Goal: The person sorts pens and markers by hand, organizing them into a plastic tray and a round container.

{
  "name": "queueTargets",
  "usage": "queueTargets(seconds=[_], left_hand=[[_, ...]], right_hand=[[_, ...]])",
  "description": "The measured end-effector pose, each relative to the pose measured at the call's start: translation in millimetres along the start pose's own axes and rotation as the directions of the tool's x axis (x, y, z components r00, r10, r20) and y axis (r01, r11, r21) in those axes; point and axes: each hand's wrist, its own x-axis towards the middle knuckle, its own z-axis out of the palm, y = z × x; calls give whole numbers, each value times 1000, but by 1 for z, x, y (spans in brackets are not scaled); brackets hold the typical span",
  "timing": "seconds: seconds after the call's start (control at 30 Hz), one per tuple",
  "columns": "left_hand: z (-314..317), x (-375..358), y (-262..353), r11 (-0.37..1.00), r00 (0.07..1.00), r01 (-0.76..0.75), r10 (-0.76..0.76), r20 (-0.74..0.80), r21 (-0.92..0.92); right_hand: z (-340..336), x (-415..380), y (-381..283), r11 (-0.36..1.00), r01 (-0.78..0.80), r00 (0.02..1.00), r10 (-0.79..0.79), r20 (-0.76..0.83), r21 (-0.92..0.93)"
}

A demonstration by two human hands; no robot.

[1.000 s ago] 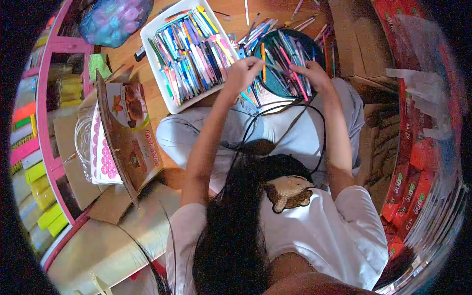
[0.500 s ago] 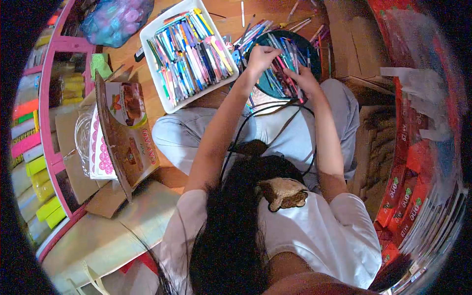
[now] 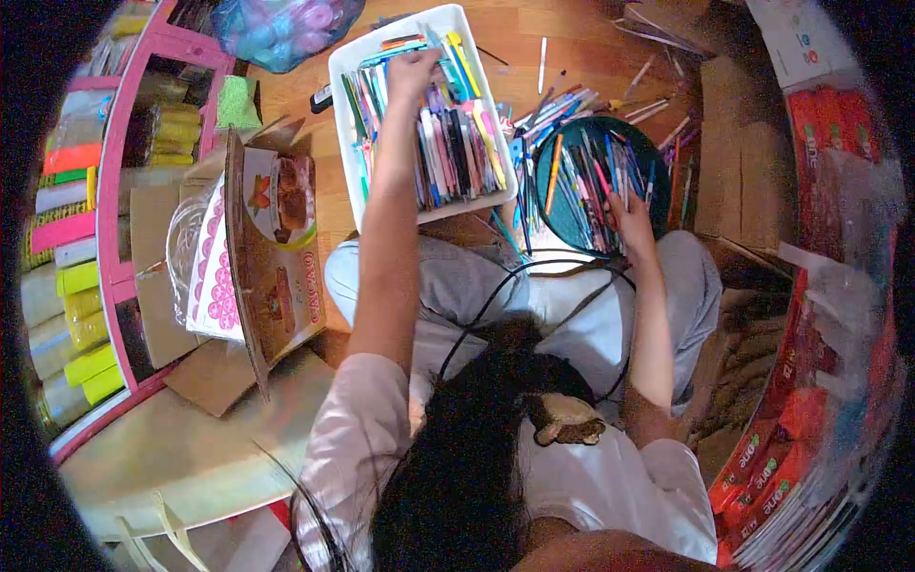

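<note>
My left hand (image 3: pixel 415 76) curled over pens (image 3: pixel 448 157) in white tray (image 3: pixel 477 205), upper middle; right hand (image 3: pixel 633 224) bent at dark green basket (image 3: pixel 637 141), upper right. Cannot tell whether either pinches.

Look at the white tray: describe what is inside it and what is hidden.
The white tray holds close-packed pens in many colors. The left hand and forearm hide some of them, and whatever lies beneath the pens cannot be seen.

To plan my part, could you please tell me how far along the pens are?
Apparently done: pens in rows in the white tray. In hand: the left hand is over those rows, its grip unclear; the right hand touches pens in the round green tray. Apparently left: that tray's pens and the loose pens beyond.
</note>
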Motion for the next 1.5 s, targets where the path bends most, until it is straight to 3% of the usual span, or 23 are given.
queueTargets(seconds=[0.13, 0.23, 0.27, 0.37, 0.4, 0.53, 0.57, 0.6, 0.63, 0.7, 0.77, 0.83, 0.9, 0.93, 1.03, 1.07, 1.17, 1.2, 1.3, 1.33, 1.4, 1.47, 1.5], left_hand=[[-33, 40, -25, 809, 996, 75, -91, -2, 583], [-26, 42, -31, 626, 1000, -2, 6, -2, 780], [-25, 43, -36, 639, 997, -41, 74, -8, 768], [-18, 42, -40, 690, 996, 49, 23, -89, 722], [-18, 42, -46, 763, 993, 31, 49, -106, 645], [-16, 29, -40, 695, 956, -147, 283, -79, 704], [-9, 12, -25, 782, 958, -103, 245, -152, 615], [-4, -7, -12, 855, 961, -180, 258, -98, 487], [-2, -22, -5, 905, 959, -245, 280, -53, 347], [4, -51, -15, 927, 978, -112, 39, 207, 357], [6, -119, 10, 884, 790, -460, 366, 491, 80], [16, -161, 30, 989, 886, -77, 11, 463, 123], [14, -166, 17, 993, 845, -90, 35, 533, 77], [15, -168, 14, 991, 906, -136, 131, 403, -17], [3, -157, 10, 985, 927, -73, 125, 355, -157], [-6, -149, 10, 992, 901, 76, -27, 433, -97], [-24, -114, -6, 977, 915, -72, 145, 376, -202], [-34, -100, -9, 959, 926, -244, 274, 260, -142], [-62, -64, -33, 982, 982, -185, 183, 48, 39], [-70, -57, -40, 996, 996, -88, 87, 18, 32], [-82, -51, -42, 982, 993, -118, 118, 11, 150], [-85, -41, -57, 948, 973, -216, 229, -31, 236], [-84, -36, -62, 952, 976, -197, 212, -41, 236]], right_hand=[[7, 1, 1, 997, 30, 997, -24, -73, 76], [4, -14, -34, 983, -14, 1000, 16, -8, 182], [2, -17, -38, 985, -10, 1000, 10, 3, 171], [-2, -22, -52, 985, -26, 1000, 24, 13, 170], [-1, -24, -55, 984, -34, 999, 33, 12, 177], [-1, -31, -68, 963, -7, 997, -15, 80, 269], [1, -37, -79, 946, -29, 993, -9, 117, 322], [5, -40, -86, 922, -36, 989, -23, 146, 386], [3, -52, -111, 960, -91, 978, 36, 206, 264], [19, -61, -135, 898, -8, 965, -108, 238, 439], [32, -66, -150, 900, 29, 930, -184, 319, 434], [48, -69, -161, 929, 83, 896, -228, 381, 361], [64, -68, -166, 955, 163, 870, -258, 420, 250], [72, -70, -171, 936, 187, 847, -308, 433, 299], [86, -68, -189, 940, 231, 808, -330, 488, 252], [88, -65, -197, 946, 223, 798, -316, 514, 236], [95, -32, -208, 933, 355, 776, -330, 538, 60], [97, -17, -218, 912, 408, 782, -329, 530, -35], [111, 50, -244, 862, 401, 841, -213, 497, -309], [122, 63, -267, 831, 482, 794, -281, 539, -278], [149, 116, -286, 729, 633, 676, -358, 643, -260], [185, 180, -294, 489, 827, 522, -488, 700, -276], [203, 194, -306, 499, 810, 538, -426, 727, -307]])
